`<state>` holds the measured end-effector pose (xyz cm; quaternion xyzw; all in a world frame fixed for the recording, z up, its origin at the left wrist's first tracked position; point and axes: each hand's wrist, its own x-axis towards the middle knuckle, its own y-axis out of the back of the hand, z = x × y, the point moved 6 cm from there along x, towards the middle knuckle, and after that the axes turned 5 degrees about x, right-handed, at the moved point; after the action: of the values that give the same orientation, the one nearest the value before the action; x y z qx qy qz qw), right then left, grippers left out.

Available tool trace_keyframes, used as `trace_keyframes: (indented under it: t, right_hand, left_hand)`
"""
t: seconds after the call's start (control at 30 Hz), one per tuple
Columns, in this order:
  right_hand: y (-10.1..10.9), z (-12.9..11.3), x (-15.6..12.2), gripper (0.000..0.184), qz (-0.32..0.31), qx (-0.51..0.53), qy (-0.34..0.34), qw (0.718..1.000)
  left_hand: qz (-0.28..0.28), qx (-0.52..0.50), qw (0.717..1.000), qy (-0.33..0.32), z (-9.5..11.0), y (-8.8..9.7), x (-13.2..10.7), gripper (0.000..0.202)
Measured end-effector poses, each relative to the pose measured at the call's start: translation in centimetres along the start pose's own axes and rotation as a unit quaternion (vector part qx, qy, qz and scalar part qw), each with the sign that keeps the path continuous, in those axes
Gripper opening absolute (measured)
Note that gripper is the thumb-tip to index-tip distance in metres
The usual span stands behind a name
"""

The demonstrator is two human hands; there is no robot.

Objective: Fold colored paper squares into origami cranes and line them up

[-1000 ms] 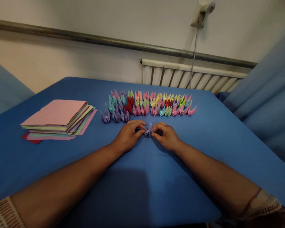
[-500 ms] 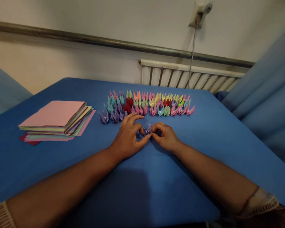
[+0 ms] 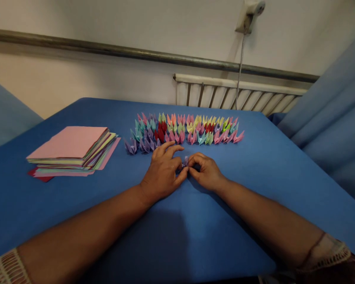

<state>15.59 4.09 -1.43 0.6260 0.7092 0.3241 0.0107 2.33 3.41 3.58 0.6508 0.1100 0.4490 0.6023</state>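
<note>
Between my hands, just above the blue tabletop, is a small purple folded paper crane [image 3: 186, 161], mostly hidden by the fingertips. My left hand [image 3: 165, 172] pinches its left side with thumb and index finger, while the other fingers stretch forward. From the right, my right hand [image 3: 205, 170] grips the crane between thumb and curled fingers. Right behind them stand rows of finished paper cranes [image 3: 201, 137] in pink, purple, teal, red, yellow and green.
A thick stack of coloured square paper [image 3: 68, 142], pink on top, lies at the left on the blue table [image 3: 242, 173]. Beyond the table are a white radiator [image 3: 215, 92], a wall pipe [image 3: 115, 51] and a socket with a cord [image 3: 245, 21]. Blue curtains [image 3: 337, 118] hang at the right.
My left thumb and index finger have closed in on the purple crane, covering more of it. My right hand stays nearly where it was.
</note>
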Motion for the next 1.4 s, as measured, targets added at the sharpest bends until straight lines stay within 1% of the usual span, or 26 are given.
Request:
trace_keyframes:
  t: [0.13,0.3,0.43,0.57,0.63,0.7,0.77,0.8,0.87,0.93,1.0,1.07,1.13,1.17,1.2,1.23,1.3,1.33,1.37,1.4]
  right_hand:
    - [0.0,0.0,0.0,0.014,0.003,0.001,0.002,1.0]
    - [0.0,0.7,0.1,0.014,0.012,-0.006,-0.026,1.0]
    - [0.0,0.9,0.1,0.013,0.012,-0.009,-0.031,0.999]
    - [0.0,0.8,0.1,0.013,0.014,-0.005,-0.029,0.999]
    - [0.0,0.9,0.2,0.012,0.015,0.0,-0.031,0.999]
    - [0.1,0.8,0.2,0.012,0.017,0.002,-0.032,0.999]
    - [0.1,0.7,0.2,0.011,0.018,0.0,-0.03,0.999]
    - [0.1,0.7,0.2,0.011,0.017,-0.001,-0.03,0.999]
    - [0.1,0.7,0.2,0.01,0.013,0.002,-0.03,0.999]
    - [0.1,0.7,0.2,0.01,0.012,0.005,-0.031,0.999]
    - [0.1,0.7,0.1,0.009,0.012,0.006,-0.032,0.999]
    - [0.1,0.8,0.1,0.009,0.013,0.007,-0.032,0.999]
    - [0.0,0.9,0.1,0.009,0.017,0.011,-0.03,0.999]
    - [0.1,1.0,0.1,0.008,0.022,0.015,-0.029,0.999]
    - [0.1,1.2,0.1,0.008,0.029,0.02,-0.03,0.999]
    - [0.2,1.4,0.1,0.007,0.037,0.026,-0.035,0.998]
    - [0.4,1.9,0.0,0.006,0.059,0.043,-0.053,0.996]
    - [0.4,2.2,0.0,0.006,0.071,0.054,-0.065,0.994]
    - [0.4,2.5,0.0,0.007,0.081,0.067,-0.077,0.991]
    - [0.3,2.8,0.0,0.007,0.089,0.081,-0.089,0.989]
  left_hand:
    - [0.003,-0.001,1.0,-0.012,0.1,-0.1,-0.1,0.014]
    - [-0.001,-0.005,0.999,-0.038,0.4,0.1,-0.2,0.016]
    - [-0.005,-0.017,0.999,-0.052,0.7,0.2,-0.4,0.017]
    - [-0.005,-0.039,0.998,-0.053,0.7,0.4,-0.3,0.014]
    - [0.012,-0.066,0.997,-0.043,0.4,0.8,-0.2,0.017]
    - [0.048,-0.102,0.993,-0.015,-0.4,1.3,-0.1,0.022]
    - [0.092,-0.139,0.985,0.037,-1.7,1.5,0.1,0.023]
    - [0.109,-0.156,0.979,0.069,-2.5,1.5,0.1,0.024]
    - [0.126,-0.193,0.964,0.132,-4.0,0.9,0.2,0.025]
    - [0.119,-0.227,0.949,0.181,-5.2,-0.1,0.3,0.027]
    - [0.107,-0.252,0.937,0.218,-5.9,-0.9,0.3,0.026]
    - [0.095,-0.275,0.925,0.246,-6.0,-1.1,0.2,0.024]
    - [0.085,-0.29,0.919,0.254,-5.5,-0.8,-0.1,0.028]
    - [0.079,-0.292,0.922,0.242,-5.0,-0.5,-0.3,0.03]
    - [0.075,-0.285,0.931,0.216,-4.2,-0.1,-0.4,0.033]
    - [0.069,-0.277,0.943,0.17,-3.1,0.3,-0.5,0.034]
    - [0.039,-0.27,0.962,0.031,-0.1,0.7,-0.9,0.034]
    - [0.006,-0.271,0.961,-0.049,1.6,0.5,-1.2,0.033]
    - [-0.022,-0.271,0.955,-0.117,3.0,0.2,-1.7,0.033]
    - [-0.054,-0.27,0.947,-0.165,4.1,-0.4,-2.1,0.031]
